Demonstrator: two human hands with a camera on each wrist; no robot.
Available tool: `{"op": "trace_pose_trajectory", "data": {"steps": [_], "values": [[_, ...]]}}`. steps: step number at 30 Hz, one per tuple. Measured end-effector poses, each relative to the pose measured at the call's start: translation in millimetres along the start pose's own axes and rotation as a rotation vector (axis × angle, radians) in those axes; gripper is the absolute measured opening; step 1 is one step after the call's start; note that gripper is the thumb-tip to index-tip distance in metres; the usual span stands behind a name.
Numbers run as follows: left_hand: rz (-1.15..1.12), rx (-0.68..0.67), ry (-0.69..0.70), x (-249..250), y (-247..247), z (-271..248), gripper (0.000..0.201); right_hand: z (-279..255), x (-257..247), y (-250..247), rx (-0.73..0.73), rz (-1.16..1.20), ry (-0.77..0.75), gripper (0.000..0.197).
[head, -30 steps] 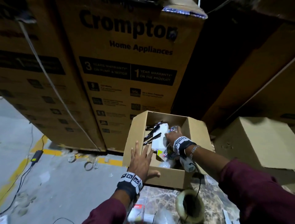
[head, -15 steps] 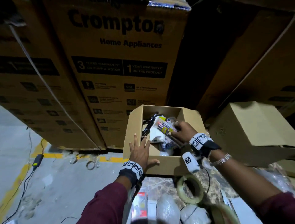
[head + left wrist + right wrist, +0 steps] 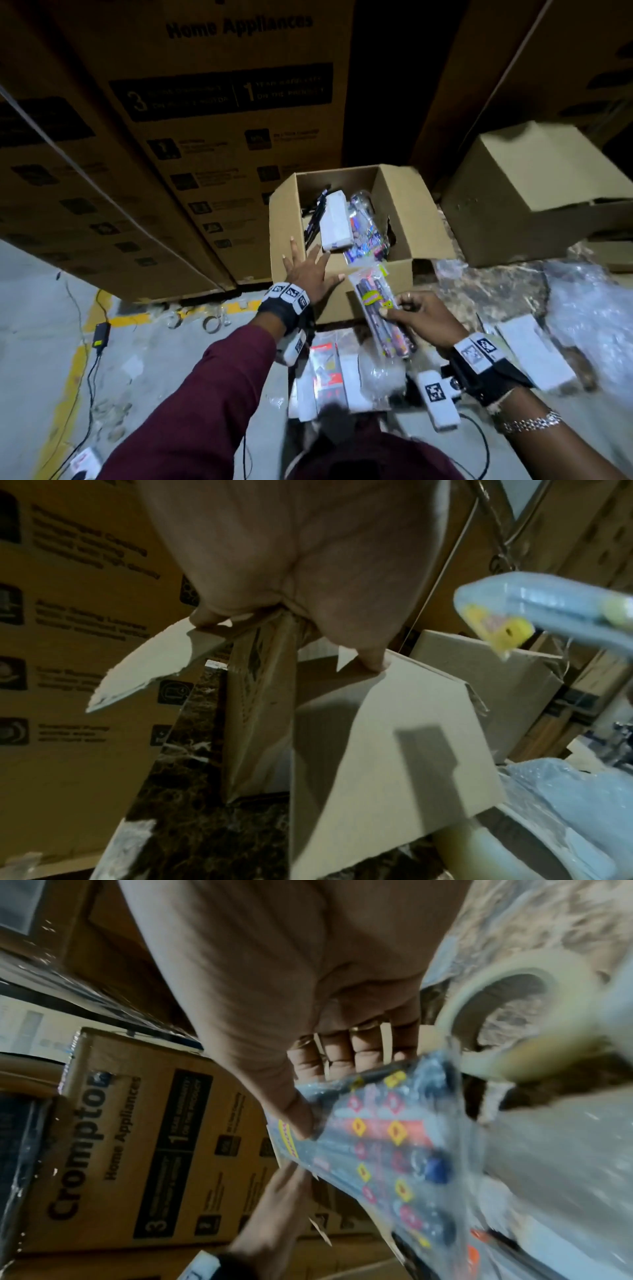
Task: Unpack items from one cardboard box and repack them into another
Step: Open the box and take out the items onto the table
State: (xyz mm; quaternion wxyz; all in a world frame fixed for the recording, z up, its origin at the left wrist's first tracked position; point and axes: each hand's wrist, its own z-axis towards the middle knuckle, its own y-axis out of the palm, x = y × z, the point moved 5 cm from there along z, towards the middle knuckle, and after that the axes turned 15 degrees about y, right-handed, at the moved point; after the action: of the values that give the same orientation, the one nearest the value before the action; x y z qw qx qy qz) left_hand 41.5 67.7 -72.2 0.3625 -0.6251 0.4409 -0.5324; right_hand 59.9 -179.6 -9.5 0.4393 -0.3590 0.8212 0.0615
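An open cardboard box (image 3: 399, 277) stands on the floor and holds a white carton (image 3: 335, 222), black pens (image 3: 317, 216) and shiny plastic packets (image 3: 368, 236). My left hand (image 3: 310, 265) lies flat with spread fingers on the box's near left corner; the left wrist view has its thumb pressing the front wall (image 3: 377, 737). My right hand (image 3: 421, 315) grips a clear packet of colourful pens (image 3: 380, 308) in the air just in front of the box. The thumb and curled fingers pinch the packet (image 3: 387, 1145). A second, closed cardboard box (image 3: 534, 192) sits to the right.
Tall printed appliance cartons (image 3: 205, 137) wall off the back. On the marble slab near me lie white cartons (image 3: 534, 349), a red-and-white packet (image 3: 325, 370) and bubble wrap (image 3: 589, 315). A tape roll (image 3: 496, 1015) is close to my right hand. A power adapter (image 3: 101, 334) and cable lie left.
My right hand has come out of the open box with the pen packet and drawn back towards me. My left hand has stayed on the box corner.
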Motion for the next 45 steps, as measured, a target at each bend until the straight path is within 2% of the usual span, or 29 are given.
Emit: {"op": "trace_pose_trajectory", "data": {"steps": [3,7,11,17,20,22,29,38,42,45], "values": [[0.015,-0.005,0.011,0.7,-0.3,1.1,0.074,-4.4,32.1,28.4,-0.044,-0.061,0.080,0.035],[0.053,-0.007,0.018,0.1,-1.3,-0.1,0.075,-7.1,60.2,76.4,-0.101,-0.142,0.107,0.049],[0.118,0.006,0.000,3.1,-2.8,-3.8,0.076,-0.6,87.6,108.3,0.071,-0.217,0.179,0.028],[0.108,0.006,0.010,8.1,-7.3,-4.2,0.076,2.2,103.2,128.8,0.259,-0.357,0.349,0.027],[0.110,0.004,0.007,7.3,-6.7,-4.8,0.075,2.5,106.5,137.6,0.291,-0.444,0.377,0.021],[0.109,-0.004,0.007,7.5,-6.6,-4.8,0.075,1.0,105.4,139.0,0.312,-0.495,0.380,0.020],[0.108,-0.004,0.012,6.2,-6.3,-4.2,0.075,2.1,103.1,133.5,0.280,-0.592,0.331,0.034],[0.113,-0.006,-0.007,6.6,-7.0,-3.8,0.077,-5.0,90.4,108.8,0.239,-0.486,0.314,0.007],[0.093,0.005,-0.005,3.7,-5.0,-1.0,0.077,-8.3,57.4,77.5,0.253,-0.384,0.201,0.025],[0.076,0.007,-0.007,0.5,-2.6,0.9,0.076,-6.8,8.2,50.5,0.291,-0.319,0.089,0.023]]}}
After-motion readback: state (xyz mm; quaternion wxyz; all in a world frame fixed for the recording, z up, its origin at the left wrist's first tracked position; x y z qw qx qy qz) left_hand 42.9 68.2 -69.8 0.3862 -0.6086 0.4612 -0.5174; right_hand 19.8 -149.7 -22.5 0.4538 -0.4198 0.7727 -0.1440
